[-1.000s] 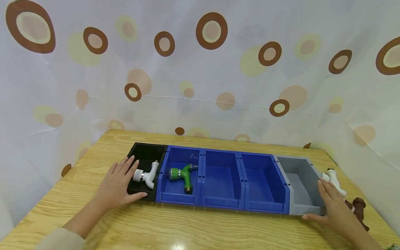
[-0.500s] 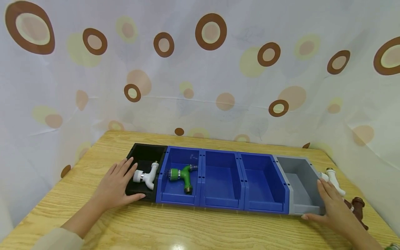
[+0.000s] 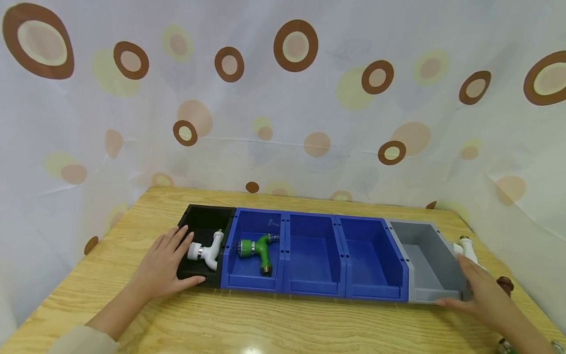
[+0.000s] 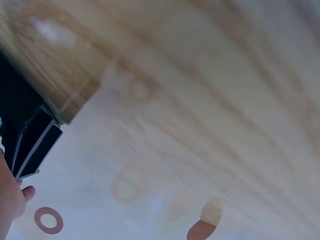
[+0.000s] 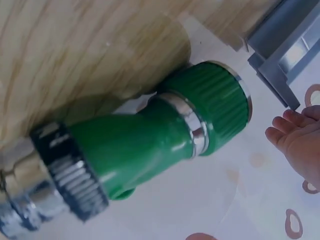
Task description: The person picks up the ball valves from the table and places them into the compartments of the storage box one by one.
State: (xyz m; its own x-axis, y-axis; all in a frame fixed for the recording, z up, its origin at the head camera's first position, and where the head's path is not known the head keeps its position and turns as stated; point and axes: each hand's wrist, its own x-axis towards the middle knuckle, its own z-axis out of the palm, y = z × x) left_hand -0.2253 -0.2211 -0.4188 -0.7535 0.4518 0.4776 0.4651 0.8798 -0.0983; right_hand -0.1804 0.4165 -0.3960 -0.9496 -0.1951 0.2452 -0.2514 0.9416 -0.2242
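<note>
My left hand rests with straight fingers along the left side of the black bin; a white tap lies inside it. In the left wrist view, only part of that hand shows beside the dark bin. On the far right, my right hand is at the right wall of the grey bin, fingers extended and holding nothing. The right wrist view has that hand near the grey bin's corner, with a green tap large in the foreground.
A green tap lies in the left blue bin. Two more blue bins stand in the same row. Right of the row are a white tap and a brown tap, partly hidden by my hand. A patterned sheet hangs behind the table.
My right hand has shifted slightly rightward along the grey bin and now covers more of the brown tap. Metal tap ends appear at the lower right. The left hand is nearly still.
</note>
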